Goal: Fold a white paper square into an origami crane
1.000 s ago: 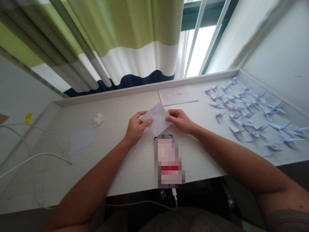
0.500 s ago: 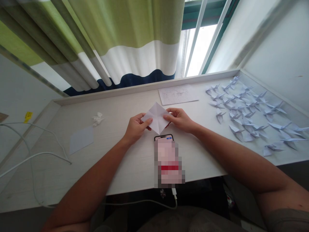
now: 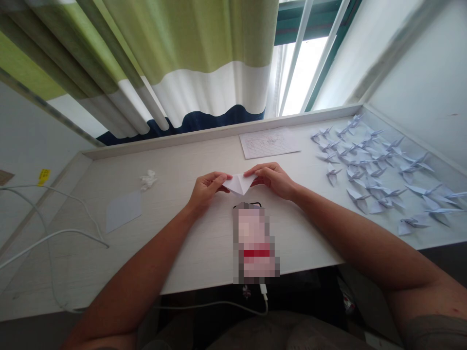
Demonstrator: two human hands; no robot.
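White folded paper triangle (image 3: 239, 183) pinched by its two side corners between left hand (image 3: 207, 192) and right hand (image 3: 272, 181), fingers (image 3: 219, 181) pressed together on the paper, just above a pixelated phone (image 3: 253, 243) on a white desk (image 3: 204, 160). Farther right, rows of pale paper cranes (image 3: 368, 165) beside a handwritten sheet (image 3: 269, 143); beyond, a striped curtain (image 3: 182, 48).

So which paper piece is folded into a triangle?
The small triangle held between the left hand and right hand; the diamond sheet lies flat on the desk.
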